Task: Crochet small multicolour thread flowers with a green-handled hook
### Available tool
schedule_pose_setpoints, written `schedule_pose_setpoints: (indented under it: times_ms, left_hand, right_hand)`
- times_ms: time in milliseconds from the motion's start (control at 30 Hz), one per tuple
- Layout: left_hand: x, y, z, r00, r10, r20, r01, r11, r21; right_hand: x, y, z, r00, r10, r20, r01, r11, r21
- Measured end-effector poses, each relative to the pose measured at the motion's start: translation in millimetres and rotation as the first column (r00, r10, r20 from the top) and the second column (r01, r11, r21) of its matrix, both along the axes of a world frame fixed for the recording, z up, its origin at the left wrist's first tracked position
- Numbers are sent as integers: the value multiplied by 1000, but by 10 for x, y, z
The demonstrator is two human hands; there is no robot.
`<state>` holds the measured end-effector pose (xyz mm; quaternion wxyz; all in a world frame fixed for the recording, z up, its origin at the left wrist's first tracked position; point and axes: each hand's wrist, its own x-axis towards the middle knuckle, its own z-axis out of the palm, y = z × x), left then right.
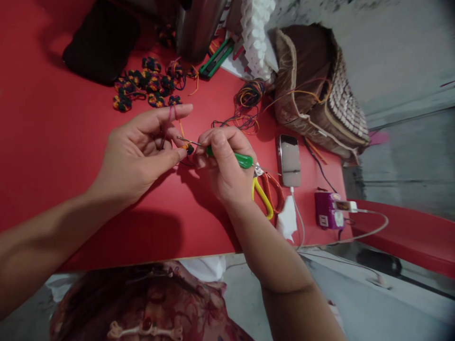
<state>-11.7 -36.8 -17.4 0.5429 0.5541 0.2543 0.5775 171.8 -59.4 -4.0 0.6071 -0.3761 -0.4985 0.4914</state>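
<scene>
My left hand (142,154) pinches a small dark-and-orange crochet piece (189,149) between thumb and fingertip. Pink and orange yarn (172,112) loops round its stretched index finger and runs down to the piece. My right hand (227,163) is closed round the green handle of a crochet hook (244,161). The hook's thin metal tip points left, just above the piece, with the orange strand close by it. Whether the yarn sits in the hook's notch is too small to tell. Beyond my left hand lie several finished-looking multicoloured crochet pieces (152,83).
A tangled yarn bundle (250,92) trails strands to a brown bag (305,71). Right of my right hand lie scissors (265,192), a phone (289,161) and a purple power adapter (329,210). A green cutter (216,59), metal cylinder (199,31) and black pouch (103,42) stand farther back.
</scene>
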Motion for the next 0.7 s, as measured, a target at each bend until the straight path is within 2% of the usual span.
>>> schedule_pose_setpoints:
  times_ms: [167,267,367,467,700]
  left_hand:
    - [-61,63,-53,999,-6,-40,8,999,48]
    - [-59,47,-6,998,-11,-62,12,1000,17]
    - [-28,16,63,1000,-4,-31,4,1000,-14]
    - [0,-6,110,1000,21,0,-21,999,-31]
    - [-18,-7,123,997,-4,-72,2,1000,-22]
  right_hand:
    - [-15,-33,25,990,-68,126,63,997,44]
    - [-18,-25,29,999,-31,34,30,999,21]
    - [-9,1,37,998,1,-64,-6,997,-71]
    - [4,34,63,995,25,-92,-38,989,-146]
    - [45,78,85,996,33,-79,-43,992,-122]
